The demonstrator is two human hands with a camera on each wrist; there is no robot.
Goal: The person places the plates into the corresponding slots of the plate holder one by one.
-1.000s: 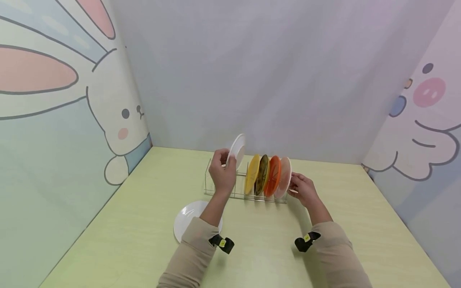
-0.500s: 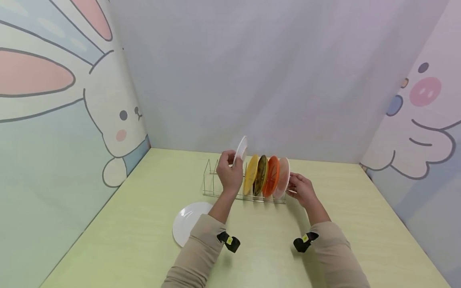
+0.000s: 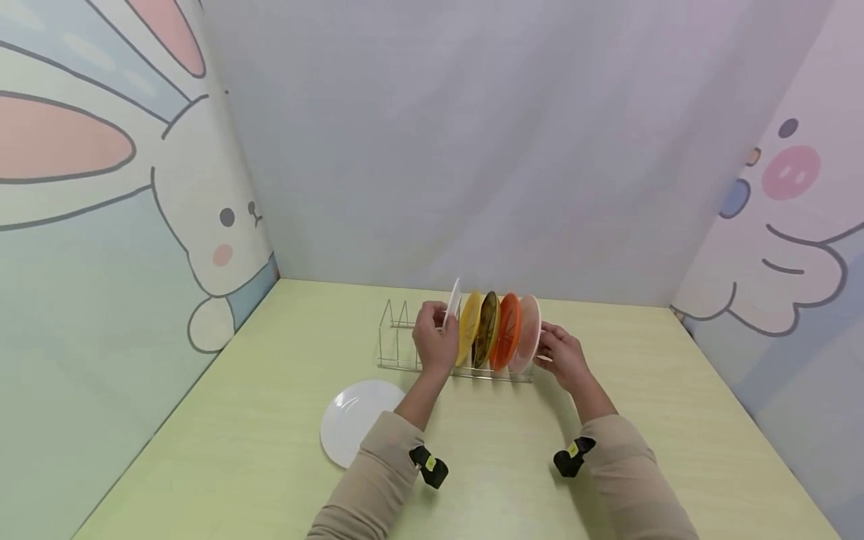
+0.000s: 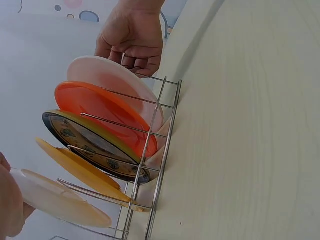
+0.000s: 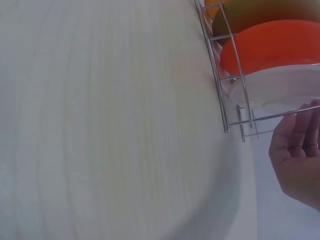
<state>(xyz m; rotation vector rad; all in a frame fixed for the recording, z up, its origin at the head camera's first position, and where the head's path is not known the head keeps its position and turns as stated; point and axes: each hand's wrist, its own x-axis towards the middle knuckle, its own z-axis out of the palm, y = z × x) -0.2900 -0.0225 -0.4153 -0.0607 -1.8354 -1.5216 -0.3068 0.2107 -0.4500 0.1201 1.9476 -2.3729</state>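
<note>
My left hand (image 3: pixel 435 341) pinches a white plate (image 3: pixel 454 300) by its edge, tilted nearly upright over the wire dish rack (image 3: pixel 496 379). In the left wrist view that white plate (image 4: pixel 62 200) leans beside the yellow plate (image 4: pixel 82 170), its lower edge down among the wires. Four slots' worth of colour stand to the right: the yellow plate, a dark patterned plate (image 3: pixel 486 330), an orange plate (image 3: pixel 506 331) and a pale pink plate (image 3: pixel 529 334). At the rack's right end, my right hand (image 3: pixel 564 357) curls its fingers round the end wire, close behind the pink plate.
Another white plate (image 3: pixel 351 421) lies flat on the pale table (image 3: pixel 236 450), left of my left forearm. The rack's left slots hold no plates. A grey cloth wall (image 3: pixel 472 150) rises behind, with cartoon-printed panels at both sides.
My left hand has moved right and the white plate has come down, more upright, next to the yellow plate. The right hand stays at the rack's end.
</note>
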